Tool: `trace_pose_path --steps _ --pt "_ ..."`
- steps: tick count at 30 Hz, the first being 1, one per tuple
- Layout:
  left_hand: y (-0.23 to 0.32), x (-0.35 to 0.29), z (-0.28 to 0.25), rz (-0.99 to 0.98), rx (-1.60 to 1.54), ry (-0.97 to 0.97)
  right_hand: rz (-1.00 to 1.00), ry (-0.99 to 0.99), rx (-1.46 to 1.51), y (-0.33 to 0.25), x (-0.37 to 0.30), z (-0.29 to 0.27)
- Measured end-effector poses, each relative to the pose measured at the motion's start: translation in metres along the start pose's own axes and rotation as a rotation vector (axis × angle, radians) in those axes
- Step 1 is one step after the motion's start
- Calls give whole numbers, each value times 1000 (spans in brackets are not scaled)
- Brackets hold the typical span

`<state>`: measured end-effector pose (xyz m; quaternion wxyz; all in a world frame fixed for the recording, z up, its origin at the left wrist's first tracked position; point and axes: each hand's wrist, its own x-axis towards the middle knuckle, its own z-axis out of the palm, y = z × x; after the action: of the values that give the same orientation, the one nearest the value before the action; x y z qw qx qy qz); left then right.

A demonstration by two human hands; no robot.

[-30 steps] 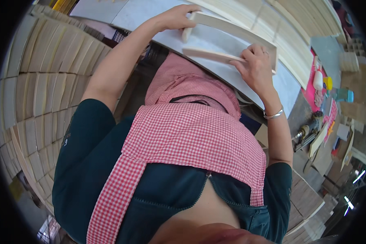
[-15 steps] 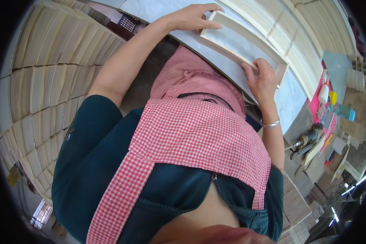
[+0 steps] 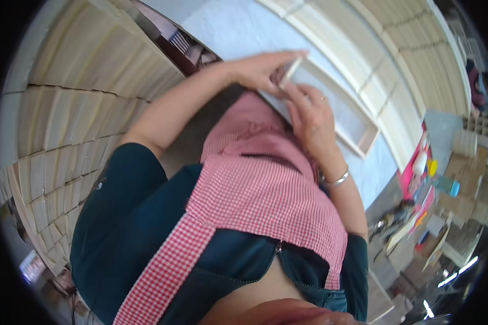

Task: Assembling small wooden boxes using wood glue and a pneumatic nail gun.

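A shallow rectangular frame of pale wood (image 3: 369, 140) lies slantwise over a whitish-blue tabletop (image 3: 233, 27). My left hand (image 3: 257, 70) holds its left end, fingers stretched along the far side and thumb on the near side. Close beside it, my right hand (image 3: 313, 119), with a ring and a silver bracelet, has its fingers bent over the near long side by the left corner. Motion blurs the fingertips of both hands, and my right hand covers part of the near side.
Long pale wooden strips and panels (image 3: 385, 59) lie in rows beyond the frame. Tall stacks of wooden pieces (image 3: 92, 114) rise at my left. To the right are a white bottle (image 3: 418, 162), a yellow cap (image 3: 431, 166), a power tool (image 3: 394, 214) and cardboard boxes (image 3: 463, 168).
My right hand has moved left along the near side, from the frame's right end to its left end. My left hand stays at the left end. The view has shifted slightly.
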<state>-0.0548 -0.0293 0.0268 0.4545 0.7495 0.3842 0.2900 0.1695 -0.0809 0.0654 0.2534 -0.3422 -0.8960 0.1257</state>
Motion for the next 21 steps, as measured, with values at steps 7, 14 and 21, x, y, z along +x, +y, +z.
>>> trace_pose_path --steps 7,14,21 --pt "12 -8 -6 -155 -185 -44 -71 0 132 0 20 8" --pt "7 -7 -16 -127 -174 -104 -100 76 190 21 141 -1" --pt "18 0 -18 -134 -139 -109 -81 -47 -332 114 322 125"
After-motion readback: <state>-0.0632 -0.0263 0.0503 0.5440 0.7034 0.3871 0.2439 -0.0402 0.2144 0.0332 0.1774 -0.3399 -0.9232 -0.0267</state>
